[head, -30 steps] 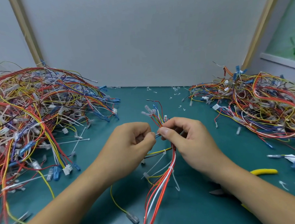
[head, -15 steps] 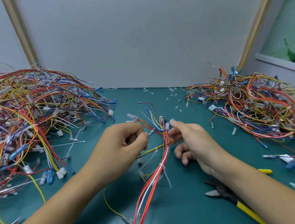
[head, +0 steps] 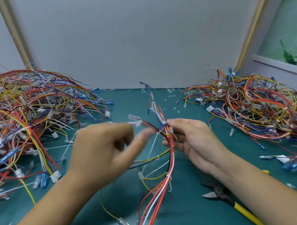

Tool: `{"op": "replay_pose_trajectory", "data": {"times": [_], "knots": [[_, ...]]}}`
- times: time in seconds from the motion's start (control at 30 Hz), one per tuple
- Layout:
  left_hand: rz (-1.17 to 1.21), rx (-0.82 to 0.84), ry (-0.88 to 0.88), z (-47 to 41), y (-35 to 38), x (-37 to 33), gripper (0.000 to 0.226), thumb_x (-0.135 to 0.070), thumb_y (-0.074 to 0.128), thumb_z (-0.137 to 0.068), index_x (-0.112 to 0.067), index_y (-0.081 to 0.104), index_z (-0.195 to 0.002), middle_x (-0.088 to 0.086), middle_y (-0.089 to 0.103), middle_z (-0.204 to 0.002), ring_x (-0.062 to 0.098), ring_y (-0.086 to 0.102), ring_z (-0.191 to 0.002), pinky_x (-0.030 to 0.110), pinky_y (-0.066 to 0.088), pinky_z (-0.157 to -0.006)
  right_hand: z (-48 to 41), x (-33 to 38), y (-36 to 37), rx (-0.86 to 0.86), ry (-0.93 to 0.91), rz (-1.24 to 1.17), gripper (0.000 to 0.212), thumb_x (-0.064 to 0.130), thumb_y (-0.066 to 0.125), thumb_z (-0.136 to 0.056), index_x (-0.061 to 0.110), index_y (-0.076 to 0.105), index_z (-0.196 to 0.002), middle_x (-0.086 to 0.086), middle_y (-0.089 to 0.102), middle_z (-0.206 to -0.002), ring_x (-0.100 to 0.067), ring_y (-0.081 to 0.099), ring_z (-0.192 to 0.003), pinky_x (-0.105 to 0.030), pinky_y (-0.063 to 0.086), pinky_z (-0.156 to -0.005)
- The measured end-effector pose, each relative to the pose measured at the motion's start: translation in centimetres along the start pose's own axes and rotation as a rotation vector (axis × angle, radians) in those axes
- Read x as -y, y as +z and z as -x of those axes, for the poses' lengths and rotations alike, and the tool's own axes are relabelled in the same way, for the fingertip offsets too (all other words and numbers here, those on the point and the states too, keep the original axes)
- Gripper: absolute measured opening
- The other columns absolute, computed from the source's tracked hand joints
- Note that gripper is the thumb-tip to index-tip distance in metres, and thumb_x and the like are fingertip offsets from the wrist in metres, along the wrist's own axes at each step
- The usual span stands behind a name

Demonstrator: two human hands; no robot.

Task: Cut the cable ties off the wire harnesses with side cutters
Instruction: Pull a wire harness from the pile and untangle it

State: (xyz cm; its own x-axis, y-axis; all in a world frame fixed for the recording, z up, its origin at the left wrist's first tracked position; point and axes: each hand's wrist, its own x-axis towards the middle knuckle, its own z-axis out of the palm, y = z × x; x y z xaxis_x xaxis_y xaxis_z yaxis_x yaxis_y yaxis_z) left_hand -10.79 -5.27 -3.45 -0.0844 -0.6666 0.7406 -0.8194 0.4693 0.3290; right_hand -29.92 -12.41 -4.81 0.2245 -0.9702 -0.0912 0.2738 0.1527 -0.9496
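My right hand (head: 196, 141) pinches a wire harness (head: 170, 155) of red, white, yellow and blue wires near its top, above the green table (head: 191, 217). White cable ties (head: 168, 177) still wrap the bundle, and one long tie tail (head: 152, 148) sticks out to the left. My left hand (head: 108, 148) is blurred, just left of the harness, with fingers spread and the thumb pointing at the wires; I see nothing in it. The side cutters (head: 221, 196), with yellow handles, lie on the table under my right forearm.
A big pile of tied harnesses (head: 34, 117) fills the left side. A second harness pile (head: 254, 107) lies at the right. Small cut tie bits (head: 172, 94) are scattered near the back wall. Loose connectors (head: 282, 159) lie at the right edge.
My left hand has let go of the wires and opened, moving fast. My right hand now holds the harness alone and higher. The view has shifted, showing the cutters.
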Motion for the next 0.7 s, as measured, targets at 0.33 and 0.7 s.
{"op": "replay_pose_trajectory", "data": {"times": [0.33, 0.7], "knots": [[0.284, -0.256, 0.04, -1.1, -1.0, 0.4, 0.01, -0.025, 0.049, -0.098, -0.024, 0.056, -0.106, -0.002, 0.061, -0.106, 0.023, 0.06, -0.101, 0.038, 0.046, -0.092, 1.2, -0.3, 0.5, -0.149, -0.586, 0.294, 0.013, 0.004, 0.068, -0.087, 0.014, 0.067, -0.077, -0.002, 0.066, -0.063, -0.025, 0.066, -0.056, -0.037, 0.059, -0.059], [0.076, 0.195, 0.016, 0.0, 1.2, -0.8, 0.014, -0.028, 0.059, -0.091, -0.021, 0.067, -0.1, -0.017, 0.067, -0.096, -0.001, 0.058, -0.092, 0.022, 0.04, -0.086, 1.9, -1.1, 1.0, -0.083, -0.669, 0.407, 0.012, 0.008, 0.069, -0.086, 0.018, 0.068, -0.081, -0.007, 0.069, -0.071, -0.032, 0.066, -0.066, -0.038, 0.056, -0.064]]}}
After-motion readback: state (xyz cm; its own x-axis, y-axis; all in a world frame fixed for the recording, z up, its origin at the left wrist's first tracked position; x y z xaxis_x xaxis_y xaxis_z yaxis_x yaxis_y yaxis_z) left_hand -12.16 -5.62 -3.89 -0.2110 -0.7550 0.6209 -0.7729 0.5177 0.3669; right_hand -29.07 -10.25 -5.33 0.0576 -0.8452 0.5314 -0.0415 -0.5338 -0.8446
